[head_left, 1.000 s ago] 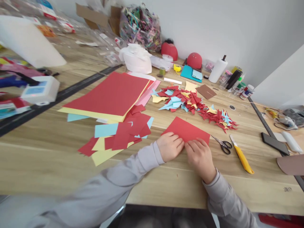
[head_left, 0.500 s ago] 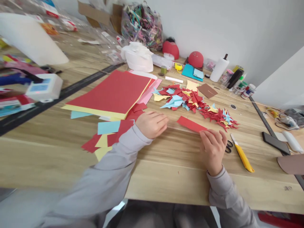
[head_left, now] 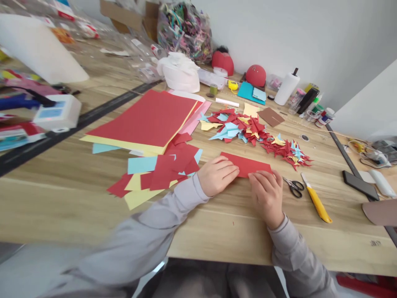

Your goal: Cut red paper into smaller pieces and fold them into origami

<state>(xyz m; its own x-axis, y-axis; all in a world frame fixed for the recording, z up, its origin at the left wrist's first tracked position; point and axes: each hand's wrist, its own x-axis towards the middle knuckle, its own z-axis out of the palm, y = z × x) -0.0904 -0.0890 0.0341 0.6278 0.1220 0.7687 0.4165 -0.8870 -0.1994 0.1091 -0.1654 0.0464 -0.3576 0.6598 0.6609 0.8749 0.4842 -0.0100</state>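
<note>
A red paper rectangle (head_left: 246,164) lies between my two hands above the wooden table. My left hand (head_left: 218,176) is closed at its left end, the fingertips over the near edge. At the right end my right hand (head_left: 266,190) pinches the near edge, its thumb hidden. Left of my left hand lies a loose heap of cut red, blue and yellow paper pieces (head_left: 164,169). Past the rectangle is a pile of small folded paper shapes (head_left: 248,126) in the same colours. Black-handled scissors (head_left: 294,187) rest just right of my right hand.
A yellow utility knife (head_left: 318,203) lies beside the scissors, blade pointing away. Large red sheets (head_left: 145,118) are stacked at the left. A black phone (head_left: 359,186) is at the right. Along the back stand a white roll (head_left: 287,89) and several bottles.
My left hand has moved right onto the red paper's left end. My right hand has shifted slightly left, uncovering the scissors, and the paper now shows more of its face.
</note>
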